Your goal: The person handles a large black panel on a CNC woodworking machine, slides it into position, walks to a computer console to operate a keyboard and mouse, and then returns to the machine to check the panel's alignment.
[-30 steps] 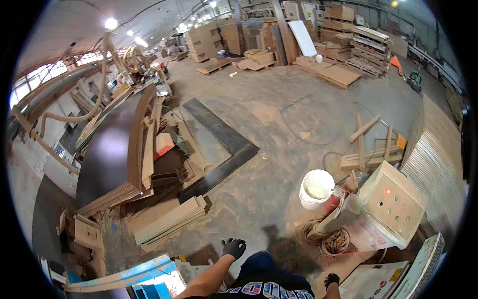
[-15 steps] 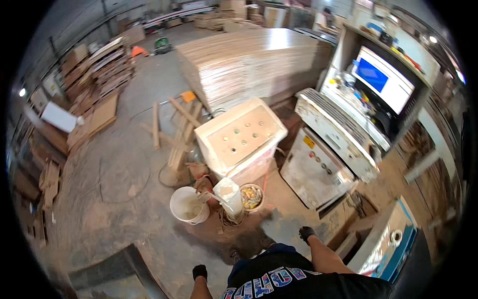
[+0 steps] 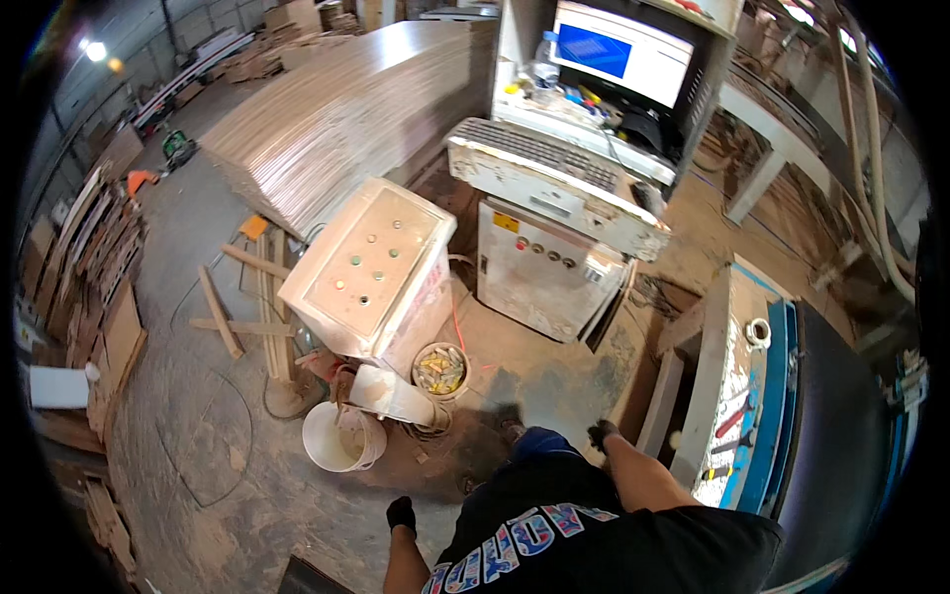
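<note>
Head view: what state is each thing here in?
Monitor: on
Lamp: lit
White bucket: upright, open-topped
Round tub: open, filled with small pieces
Bottle: upright
Board stack: piled flat
Left hand: gloved, nothing seen held
Right hand: gloved, nothing seen held

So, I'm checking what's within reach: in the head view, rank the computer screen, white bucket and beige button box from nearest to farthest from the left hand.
From the left hand:
1. White bucket: on the floor, ahead and slightly left.
2. Beige button box: ahead, beyond the bucket.
3. Computer screen: farthest, toward the upper right.
</note>
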Available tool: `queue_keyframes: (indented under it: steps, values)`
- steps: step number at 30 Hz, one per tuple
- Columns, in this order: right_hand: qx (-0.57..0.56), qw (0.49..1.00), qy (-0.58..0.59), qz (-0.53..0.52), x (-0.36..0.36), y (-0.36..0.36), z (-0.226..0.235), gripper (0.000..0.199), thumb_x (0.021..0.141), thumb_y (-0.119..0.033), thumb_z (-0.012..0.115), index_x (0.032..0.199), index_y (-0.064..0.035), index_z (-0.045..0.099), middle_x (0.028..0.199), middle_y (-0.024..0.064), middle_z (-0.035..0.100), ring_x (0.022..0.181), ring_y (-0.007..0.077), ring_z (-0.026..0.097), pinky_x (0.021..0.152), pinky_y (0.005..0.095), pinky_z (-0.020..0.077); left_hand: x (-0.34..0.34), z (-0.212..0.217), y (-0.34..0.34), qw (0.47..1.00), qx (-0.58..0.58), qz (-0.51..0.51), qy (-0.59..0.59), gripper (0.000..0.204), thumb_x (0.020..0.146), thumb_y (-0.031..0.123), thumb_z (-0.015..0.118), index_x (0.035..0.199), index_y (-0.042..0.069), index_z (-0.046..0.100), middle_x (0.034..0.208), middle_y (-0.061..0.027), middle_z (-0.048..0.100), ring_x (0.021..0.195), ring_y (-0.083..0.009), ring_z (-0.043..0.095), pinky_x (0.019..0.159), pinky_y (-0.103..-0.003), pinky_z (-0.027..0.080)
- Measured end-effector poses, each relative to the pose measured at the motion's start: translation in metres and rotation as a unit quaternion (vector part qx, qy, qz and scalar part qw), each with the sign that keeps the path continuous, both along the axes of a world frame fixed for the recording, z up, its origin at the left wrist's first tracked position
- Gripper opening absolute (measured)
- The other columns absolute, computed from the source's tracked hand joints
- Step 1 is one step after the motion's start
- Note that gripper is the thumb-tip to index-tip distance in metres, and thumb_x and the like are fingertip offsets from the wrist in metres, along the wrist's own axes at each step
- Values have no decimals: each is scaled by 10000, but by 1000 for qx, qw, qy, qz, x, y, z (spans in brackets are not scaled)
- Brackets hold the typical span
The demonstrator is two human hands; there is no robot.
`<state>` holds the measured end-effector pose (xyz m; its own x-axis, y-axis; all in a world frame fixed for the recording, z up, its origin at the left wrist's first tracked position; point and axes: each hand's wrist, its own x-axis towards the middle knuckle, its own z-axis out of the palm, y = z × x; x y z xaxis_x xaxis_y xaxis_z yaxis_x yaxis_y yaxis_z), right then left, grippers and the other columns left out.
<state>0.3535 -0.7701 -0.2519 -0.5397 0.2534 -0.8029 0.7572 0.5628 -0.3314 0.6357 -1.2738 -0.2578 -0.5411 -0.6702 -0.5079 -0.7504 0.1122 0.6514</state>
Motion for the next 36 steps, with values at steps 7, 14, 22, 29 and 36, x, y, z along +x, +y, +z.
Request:
queue_keyframes:
  steps: [7, 14, 22, 29, 36]
  values:
    - [-181, 958, 162, -152, -149, -25, -19, 646, 914, -140, 595, 1483, -184, 293, 785, 120, 612, 600, 201, 561, 491, 368, 423, 3, -12, 24, 904, -182, -374, -100, 197, 837, 164, 507, 722, 74, 638, 720, -97, 637, 694, -215, 573, 633, -397, 459]
    - [-242, 932, 180, -201, -293, -86, 80, 704, 911, -33, 585, 1510, -183, 246, 855, 175, 668, 582, 221, 604, 461, 357, 425, 39, 37, 43, 941, -123, -264, -173, 204, 856, 176, 505, 752, 59, 636, 740, -97, 633, 723, -221, 580, 664, -398, 464]
    - [-228, 944, 140, -192, -355, -86, 53, 612, 942, -92, 446, 1493, -249, 231, 1129, 234, 627, 730, 312, 662, 501, 416, 433, -1, 83, 66, 989, -55, -59, -125, 217, 877, 189, 502, 787, 41, 633, 762, -98, 629, 756, -227, 587, 699, -399, 470]
    - [-125, 963, 218, -94, -372, -68, 14, 723, 871, -3, 541, 1514, -67, 216, 967, 196, 680, 690, 226, 640, 540, 375, 475, -29, 79, 40, 978, -91, -136, -130, 215, 895, 184, 497, 844, 33, 642, 831, -118, 645, 815, -270, 608, 745, -413, 483]
    - [-378, 882, 176, -219, -305, -57, 34, 546, 898, -20, 571, 1413, -91, 405, 854, 150, 660, 673, 209, 614, 558, 367, 499, -81, 99, 41, 882, -192, -422, -90, 139, 844, 126, 503, 771, 97, 618, 841, -181, 612, 859, -350, 613, 754, -439, 507]
